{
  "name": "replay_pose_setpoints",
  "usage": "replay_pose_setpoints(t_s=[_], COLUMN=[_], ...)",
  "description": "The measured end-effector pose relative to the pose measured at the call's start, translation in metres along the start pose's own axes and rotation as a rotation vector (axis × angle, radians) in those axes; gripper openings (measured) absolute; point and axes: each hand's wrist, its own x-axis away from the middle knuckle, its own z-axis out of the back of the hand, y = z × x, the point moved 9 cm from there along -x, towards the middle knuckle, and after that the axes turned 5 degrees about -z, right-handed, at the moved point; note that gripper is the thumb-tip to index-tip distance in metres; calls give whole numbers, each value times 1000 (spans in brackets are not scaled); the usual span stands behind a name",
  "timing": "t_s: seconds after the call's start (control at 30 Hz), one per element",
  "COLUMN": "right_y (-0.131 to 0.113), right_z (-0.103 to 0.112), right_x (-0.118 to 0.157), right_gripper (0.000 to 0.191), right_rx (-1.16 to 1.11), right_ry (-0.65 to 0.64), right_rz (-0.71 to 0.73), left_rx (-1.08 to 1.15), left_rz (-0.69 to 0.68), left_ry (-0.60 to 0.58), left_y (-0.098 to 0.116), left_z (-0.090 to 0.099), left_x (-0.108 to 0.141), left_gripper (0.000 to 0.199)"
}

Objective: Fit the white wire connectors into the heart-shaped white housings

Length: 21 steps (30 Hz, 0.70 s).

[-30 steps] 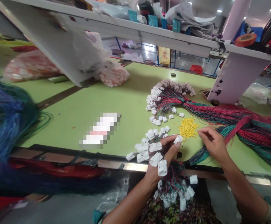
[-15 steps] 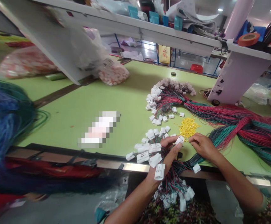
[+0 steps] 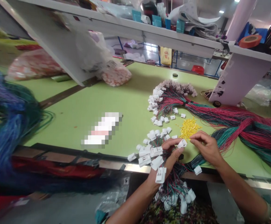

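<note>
Between thumb and forefinger, my left hand grips a white connector, with more wired white connectors around and over it. My right hand is just right of that connector, its thumb and forefinger pinched together; whatever sits at the fingertips is too small to make out. Behind both hands lies a pile of small yellow pieces on the green table. Beyond it rests a tied bundle of red, black and green wires with white connectors at its left end.
A shelf crosses above the table on side panels. Bags of pinkish parts lie at the back left. Blue and green wires hang over the left edge. A blurred-out white item lies mid-table.
The whole view has shifted slightly. My right hand's fingertips are a little closer to the connector in my left hand, which still holds it.
</note>
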Motion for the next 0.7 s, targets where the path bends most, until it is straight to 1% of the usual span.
replay_pose_setpoints(t_s=[0.07,0.1,0.2,0.27,0.37,0.47,0.57,0.7], right_y=[-24,-37,-67,-79,-87,-91,-93,-92], right_z=[10,11,13,13,12,11,11,12], right_x=[10,15,27,31,34,35,36,36], right_gripper=[7,6,7,11,14,15,14,14], right_rx=[-152,-162,-108,-60,9,62,86,100], right_ry=[42,33,26,27,37,30,20,11], right_rz=[36,58,150,215,292,340,355,345], left_rx=[-23,-32,-38,-49,-80,-100,-110,-126], left_rz=[-63,-101,-241,-307,-331,-353,-369,-359], left_ry=[-27,-46,-70,-76,-114,-120,-131,-145], left_y=[5,7,18,24,29,34,35,30], left_z=[-2,-3,-6,-7,-11,-11,-12,-14], left_x=[0,0,1,2,3,5,5,6], left_gripper=[20,20,22,24,26,29,30,29])
